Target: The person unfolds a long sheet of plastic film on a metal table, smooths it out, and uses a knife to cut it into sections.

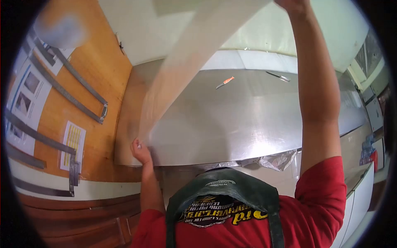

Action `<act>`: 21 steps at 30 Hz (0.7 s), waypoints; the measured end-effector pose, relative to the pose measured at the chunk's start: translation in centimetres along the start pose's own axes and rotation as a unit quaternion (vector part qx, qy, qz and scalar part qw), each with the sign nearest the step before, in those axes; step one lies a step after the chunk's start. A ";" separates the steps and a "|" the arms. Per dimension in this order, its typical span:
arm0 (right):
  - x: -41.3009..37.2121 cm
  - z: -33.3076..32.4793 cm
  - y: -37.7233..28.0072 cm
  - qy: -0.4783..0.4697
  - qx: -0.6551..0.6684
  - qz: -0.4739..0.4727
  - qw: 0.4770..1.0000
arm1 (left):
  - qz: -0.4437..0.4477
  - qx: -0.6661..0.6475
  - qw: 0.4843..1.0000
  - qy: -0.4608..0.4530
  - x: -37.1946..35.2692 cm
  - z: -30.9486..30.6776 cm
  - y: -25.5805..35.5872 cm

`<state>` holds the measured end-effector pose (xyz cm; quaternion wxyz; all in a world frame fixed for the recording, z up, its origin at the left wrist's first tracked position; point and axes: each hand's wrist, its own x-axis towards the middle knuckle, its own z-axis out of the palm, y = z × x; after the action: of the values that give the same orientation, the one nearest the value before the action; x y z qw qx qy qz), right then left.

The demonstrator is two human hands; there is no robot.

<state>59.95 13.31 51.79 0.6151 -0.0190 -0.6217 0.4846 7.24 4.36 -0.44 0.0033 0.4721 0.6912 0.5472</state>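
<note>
A long translucent plastic sheet (182, 58) stretches diagonally between my hands, above a metal table (248, 111). Low at the left, near the table's front edge, my left hand (141, 151) is closed on the sheet's gathered lower end. My right hand (292, 5) is raised at the top of the view, at the sheet's upper end; it is partly cut off by the frame, and its fingers are hidden. On the table lie an orange-handled knife (225, 82) and, farther right, a dark thin tool with a shiny end (278, 76).
Wooden panels with metal strips (66, 95) and posted papers (72, 144) stand at the left. Crumpled clear plastic (278, 160) hangs at the table's front edge. A pale wall (264, 37) rises behind. Bottles (367, 149) stand at the far right.
</note>
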 end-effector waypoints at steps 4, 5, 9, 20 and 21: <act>-13.0 -16.5 3.9 0.125 0.037 0.169 0.977 | 0.174 0.121 0.974 -0.080 1.9 -4.3 -3.3; -16.8 -17.8 4.8 0.088 0.054 0.202 0.974 | 0.218 0.171 0.954 -0.111 2.2 -5.1 -4.0; -32.8 -24.3 8.9 0.035 -0.397 0.159 0.903 | 0.260 0.238 0.923 -0.152 3.0 -7.4 -5.3; -48.5 -15.8 14.3 0.075 -0.541 0.628 0.554 | 0.162 0.265 0.930 -0.198 2.6 -8.0 -4.8; -48.7 -16.0 15.0 0.069 -0.582 0.624 0.518 | 0.166 0.264 0.929 -0.198 2.7 -7.9 -4.8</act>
<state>75.68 0.37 2.44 0.0478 -0.7886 -0.5497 0.2714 -1.45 0.38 0.49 -0.0754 0.6625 0.7079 0.2329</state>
